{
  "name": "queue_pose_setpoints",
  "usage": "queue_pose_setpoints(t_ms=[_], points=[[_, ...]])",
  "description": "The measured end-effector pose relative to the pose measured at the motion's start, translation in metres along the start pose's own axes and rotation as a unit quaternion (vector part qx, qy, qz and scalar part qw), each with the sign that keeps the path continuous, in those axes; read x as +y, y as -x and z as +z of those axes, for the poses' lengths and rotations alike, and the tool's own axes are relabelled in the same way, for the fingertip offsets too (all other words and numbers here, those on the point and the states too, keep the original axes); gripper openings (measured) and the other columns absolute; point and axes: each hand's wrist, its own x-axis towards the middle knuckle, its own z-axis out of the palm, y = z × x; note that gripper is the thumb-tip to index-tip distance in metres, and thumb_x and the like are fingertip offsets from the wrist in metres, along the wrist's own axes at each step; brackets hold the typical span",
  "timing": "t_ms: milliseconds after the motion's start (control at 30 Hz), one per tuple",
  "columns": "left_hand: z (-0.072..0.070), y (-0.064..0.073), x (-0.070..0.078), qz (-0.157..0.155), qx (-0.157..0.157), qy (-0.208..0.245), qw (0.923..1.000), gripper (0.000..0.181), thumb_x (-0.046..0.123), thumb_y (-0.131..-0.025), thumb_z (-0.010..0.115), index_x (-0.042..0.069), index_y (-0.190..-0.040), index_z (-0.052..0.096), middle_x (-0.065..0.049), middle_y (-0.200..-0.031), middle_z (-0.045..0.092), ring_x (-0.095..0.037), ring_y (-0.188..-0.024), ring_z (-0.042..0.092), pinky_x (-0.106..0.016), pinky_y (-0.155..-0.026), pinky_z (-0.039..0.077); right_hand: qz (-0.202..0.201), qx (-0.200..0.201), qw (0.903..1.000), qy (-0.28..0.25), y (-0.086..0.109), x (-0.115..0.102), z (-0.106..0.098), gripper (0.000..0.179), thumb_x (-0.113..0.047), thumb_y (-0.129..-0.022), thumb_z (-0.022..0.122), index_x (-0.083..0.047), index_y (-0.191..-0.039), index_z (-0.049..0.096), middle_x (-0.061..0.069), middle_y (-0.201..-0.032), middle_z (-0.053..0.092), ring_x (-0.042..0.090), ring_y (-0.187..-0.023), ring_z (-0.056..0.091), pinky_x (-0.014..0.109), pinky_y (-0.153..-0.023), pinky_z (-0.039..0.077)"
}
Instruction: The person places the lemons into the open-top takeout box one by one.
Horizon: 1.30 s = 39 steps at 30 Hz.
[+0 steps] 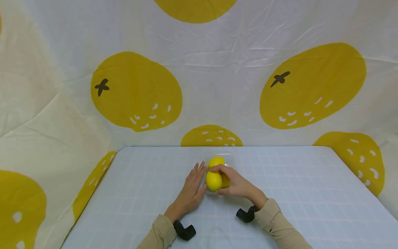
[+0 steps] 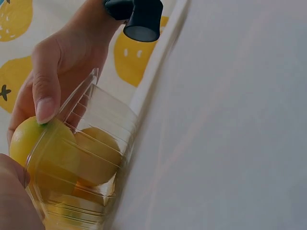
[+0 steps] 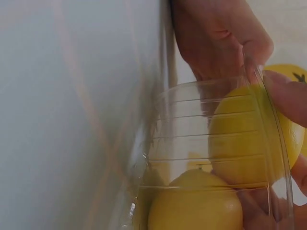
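Note:
A clear plastic box (image 1: 229, 159) on the table holds yellow lemons. My right hand (image 1: 237, 184) grips one lemon (image 1: 214, 182) at the box's near end, thumb and fingers around it. In the left wrist view that lemon (image 2: 29, 140) sits at the rim, partly above it, with the right thumb (image 2: 46, 91) on top. Another lemon (image 1: 216, 162) lies at the far end, and a lemon (image 2: 98, 155) shows low through the ribbed wall. My left hand (image 1: 190, 191) rests along the box's left side, fingers straight, thumb near the front corner.
A pale blue checked cloth (image 1: 149, 193) covers the table. Behind and to the sides hangs a white sheet (image 1: 217, 86) printed with large yellow fruit. Black wrist cameras (image 1: 185, 231) sit on both wrists, just beyond the beige sleeves (image 1: 273, 219).

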Motion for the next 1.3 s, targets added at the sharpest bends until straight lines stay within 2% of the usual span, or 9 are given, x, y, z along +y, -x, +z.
queue_pose_setpoints(t_ms=[233,467,833,1200,1300], points=[[-0.0002,-0.0010,0.0008,0.002,0.003,-0.003,1.0000,0.060,0.026,-0.103,0.042,0.000,-0.155,0.026,-0.013,-0.164,0.020,-0.040,-0.149,0.016,-0.058,-0.117,0.015,-0.014,0.009,0.9998,0.008,-0.0001,0.0018,0.0005,0.055,-0.027,-0.083,0.081,-0.013,-0.130,0.056,0.001,-0.133,0.059,0.022,-0.120,0.053,0.050,-0.105,0.041],[-0.0016,-0.0017,0.0017,0.000,-0.006,0.002,1.0000,0.060,0.026,-0.103,0.041,0.003,-0.156,0.025,-0.012,-0.164,0.020,-0.039,-0.149,0.015,-0.056,-0.118,0.014,-0.017,0.015,0.9998,0.000,0.0011,0.0025,-0.0003,0.048,-0.020,-0.080,0.083,-0.011,-0.121,0.060,0.010,-0.137,0.059,0.027,-0.126,0.052,0.053,-0.106,0.039],[-0.0008,-0.0006,0.0009,0.007,0.002,-0.001,1.0000,0.060,0.026,-0.103,0.042,0.003,-0.156,0.025,-0.011,-0.164,0.019,-0.041,-0.148,0.017,-0.060,-0.116,0.016,-0.030,0.013,0.9992,-0.024,0.0016,0.0037,-0.0013,0.034,-0.020,-0.080,0.084,-0.016,-0.104,0.060,0.012,-0.137,0.059,0.030,-0.128,0.052,0.051,-0.107,0.040],[-0.0012,-0.0011,0.0006,0.008,0.002,0.000,1.0000,0.061,0.027,-0.103,0.042,0.004,-0.157,0.025,-0.010,-0.164,0.019,-0.040,-0.149,0.016,-0.060,-0.116,0.016,-0.054,0.020,0.9983,-0.002,0.0009,0.0047,0.0010,0.034,-0.014,-0.080,0.084,-0.014,-0.100,0.056,0.011,-0.135,0.060,0.030,-0.127,0.053,0.053,-0.105,0.040],[-0.0008,-0.0006,0.0010,0.004,-0.001,-0.001,1.0000,0.060,0.027,-0.103,0.041,0.004,-0.157,0.025,-0.011,-0.164,0.019,-0.040,-0.148,0.016,-0.058,-0.117,0.015,-0.057,0.021,0.9981,0.006,0.0013,0.0051,0.0020,0.038,-0.013,-0.080,0.083,-0.012,-0.109,0.058,0.009,-0.134,0.061,0.028,-0.125,0.054,0.051,-0.105,0.041]])
